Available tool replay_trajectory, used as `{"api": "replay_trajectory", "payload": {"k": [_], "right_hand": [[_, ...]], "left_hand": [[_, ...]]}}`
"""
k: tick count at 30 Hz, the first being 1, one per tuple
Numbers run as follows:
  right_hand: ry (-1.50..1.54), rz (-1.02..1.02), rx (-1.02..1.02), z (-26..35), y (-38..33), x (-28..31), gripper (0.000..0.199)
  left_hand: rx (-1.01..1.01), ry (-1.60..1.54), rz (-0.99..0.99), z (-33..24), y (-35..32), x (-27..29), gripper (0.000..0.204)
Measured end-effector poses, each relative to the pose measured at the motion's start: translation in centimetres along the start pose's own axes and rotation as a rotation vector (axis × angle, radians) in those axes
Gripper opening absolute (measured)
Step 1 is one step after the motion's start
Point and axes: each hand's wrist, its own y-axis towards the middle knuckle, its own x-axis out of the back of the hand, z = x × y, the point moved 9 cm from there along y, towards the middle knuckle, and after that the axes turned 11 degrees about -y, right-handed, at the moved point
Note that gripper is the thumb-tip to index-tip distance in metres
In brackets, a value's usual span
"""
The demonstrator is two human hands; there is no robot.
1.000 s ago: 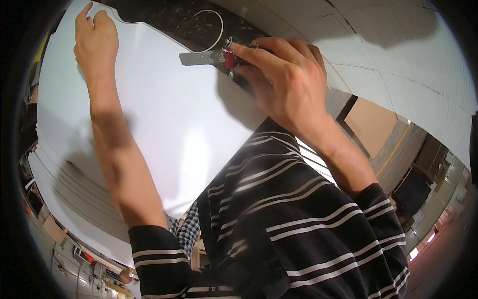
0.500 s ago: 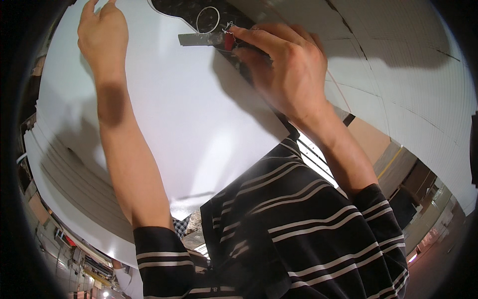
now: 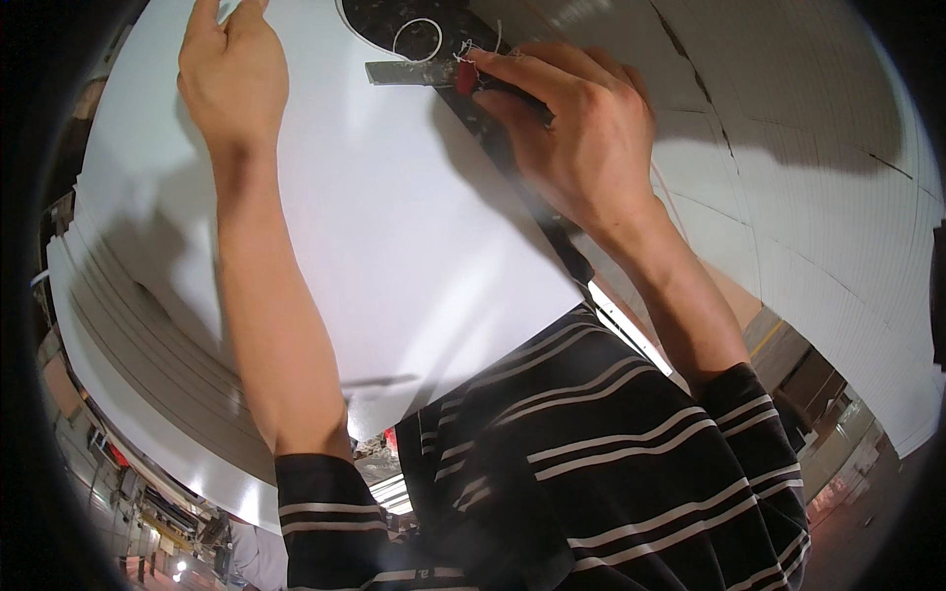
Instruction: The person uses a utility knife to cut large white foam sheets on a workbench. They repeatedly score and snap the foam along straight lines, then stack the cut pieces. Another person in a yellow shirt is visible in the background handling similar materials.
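Note:
A large smooth white panel (image 3: 394, 246) lies in front of me. My left hand (image 3: 238, 74) rests on its far left part, fingers stretched out and partly cut off by the top of the picture. My right hand (image 3: 581, 118) is closed around a flat file (image 3: 406, 73), a grey metal strip with red near my fingers (image 3: 467, 78). The file's end lies across the panel's right edge. Thin white curled shavings (image 3: 467, 49) cling by my fingertips. A looped white strip (image 3: 418, 39) hangs just beyond the file.
Stacked white panels (image 3: 148, 345) with layered edges stand at the left. More stacked pale boards (image 3: 788, 217) fill the right side. A dark surface (image 3: 379, 20) with scattered bits shows beyond the panel. Part of another person, in a light sleeve (image 3: 258, 557), appears at the lower left.
The view has shifted slightly, so the panel and left hand sit further right. My right hand and the file sit slightly further right, with the file still at the panel's edge.

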Motion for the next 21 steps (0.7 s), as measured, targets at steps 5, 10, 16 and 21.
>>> {"api": "replay_trajectory", "payload": {"k": [5,10,16,21], "right_hand": [[0.059,-0.002,0.08,0.8,1.1,-0.2,0.03],[0.047,0.001,0.17,1.0,3.1,-0.6,0.031],[0.006,0.009,0.227,2.3,3.8,-1.3,0.03],[0.015,0.012,0.123,2.4,4.6,-2.5,0.018]], "left_hand": [[0.107,0.465,-0.199,-0.5,-0.6,1.9,0.036],[-0.007,0.429,-0.363,-1.9,0.1,2.9,0.036],[-0.037,0.368,-0.419,-1.7,-0.4,4.7,0.034],[-0.016,0.47,-0.298,-1.3,-0.1,4.5,0.052]]}}
